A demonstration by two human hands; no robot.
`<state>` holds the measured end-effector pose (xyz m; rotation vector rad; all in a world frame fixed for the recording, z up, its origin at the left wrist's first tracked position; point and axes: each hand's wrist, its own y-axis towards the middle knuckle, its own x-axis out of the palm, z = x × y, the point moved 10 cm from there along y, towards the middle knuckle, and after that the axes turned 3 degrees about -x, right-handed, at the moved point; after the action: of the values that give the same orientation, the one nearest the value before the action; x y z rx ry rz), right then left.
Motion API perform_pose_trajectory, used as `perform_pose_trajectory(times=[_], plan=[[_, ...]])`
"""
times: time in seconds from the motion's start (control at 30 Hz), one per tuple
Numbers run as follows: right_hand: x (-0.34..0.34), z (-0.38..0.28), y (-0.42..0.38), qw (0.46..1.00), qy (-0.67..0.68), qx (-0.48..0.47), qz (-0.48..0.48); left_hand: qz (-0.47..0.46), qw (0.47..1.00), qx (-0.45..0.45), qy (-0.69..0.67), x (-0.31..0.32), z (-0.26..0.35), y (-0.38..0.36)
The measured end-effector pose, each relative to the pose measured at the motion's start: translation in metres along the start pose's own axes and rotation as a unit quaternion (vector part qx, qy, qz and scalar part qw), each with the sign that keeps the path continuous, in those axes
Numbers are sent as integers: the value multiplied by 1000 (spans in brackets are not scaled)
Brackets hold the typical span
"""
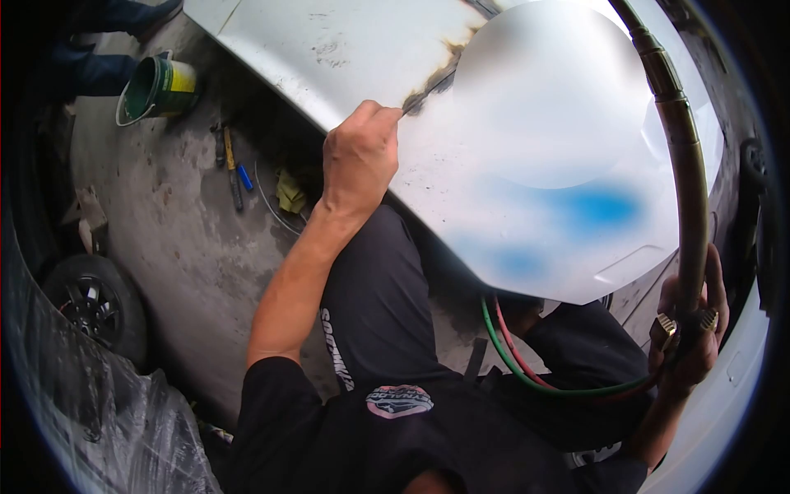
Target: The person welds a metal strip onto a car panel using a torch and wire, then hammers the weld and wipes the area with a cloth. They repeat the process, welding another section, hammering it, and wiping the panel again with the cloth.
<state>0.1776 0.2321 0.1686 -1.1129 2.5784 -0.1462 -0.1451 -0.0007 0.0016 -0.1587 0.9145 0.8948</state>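
My right hand [690, 333] is wrapped round the lower end of a gas torch [690, 177], beside its brass valve knobs. The torch's long tube runs up the right side, and its tip is out of view. My left hand [362, 152] is closed in a pinch at the edge of a silver car panel [288, 53]. Its fingertips meet the end of a dark, scorched seam [436, 82] across the panel. Whatever thin thing the fingers hold blends into that seam. A bright glare with blue patches [588, 206] covers much of the panel's right part.
Green and red hoses [504, 346] loop from the torch across my lap. On the floor lie hand tools [231, 165], a blue marker-like object [245, 177] and a yellow cloth [290, 192]. A bucket [169, 86] stands near another person's legs [103, 70]. At left are a wheel [90, 305] and plastic sheeting [123, 420].
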Motion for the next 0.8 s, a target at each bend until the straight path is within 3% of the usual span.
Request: perform_pose_trajectory(times=[0.4, 0.63, 0.8], plan=[[-11, 8, -5, 999, -26, 30, 18, -30, 999, -15, 22, 6, 3, 6], [-16, 8, -5, 999, -46, 14, 9, -13, 999, 21, 26, 7, 13, 9], [-18, 11, -6, 998, -48, 26, 13, -62, 997, -10, 53, 16, 18, -2]])
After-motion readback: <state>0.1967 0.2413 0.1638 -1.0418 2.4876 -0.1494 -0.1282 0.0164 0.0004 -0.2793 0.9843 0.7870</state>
